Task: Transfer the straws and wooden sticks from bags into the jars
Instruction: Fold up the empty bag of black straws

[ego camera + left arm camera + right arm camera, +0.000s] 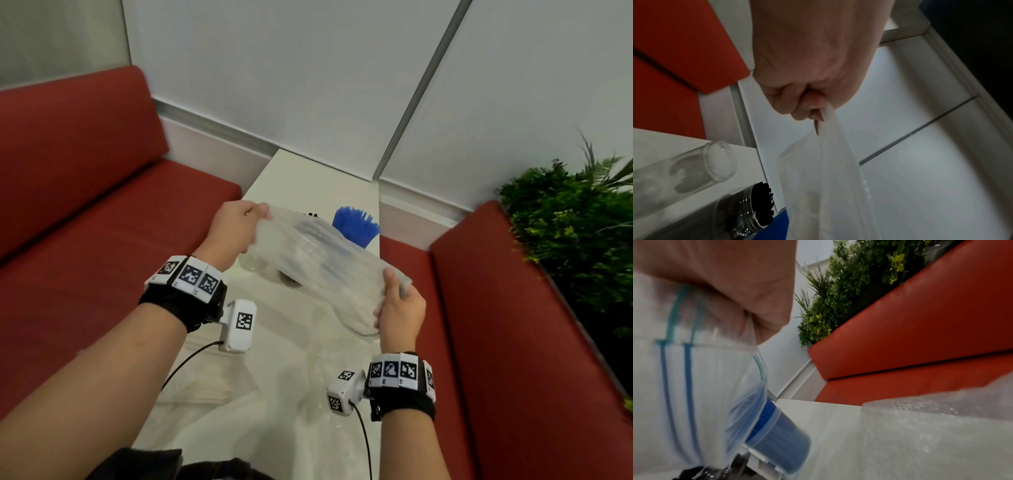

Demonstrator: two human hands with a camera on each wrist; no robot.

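Both hands hold a clear zip bag of pale straws level above the white table. My left hand pinches the bag's far end; in the left wrist view its fingers are curled on a gathered corner of the bag. My right hand grips the near end, where the bag shows blue zip lines. A jar of blue straws stands behind the bag. Under the bag stand an empty glass jar and a jar of black straws.
A bag of wooden sticks lies near the table's front left, with crumpled clear bags beside it. Red sofa cushions flank the narrow table on both sides. Green plants stand at the right.
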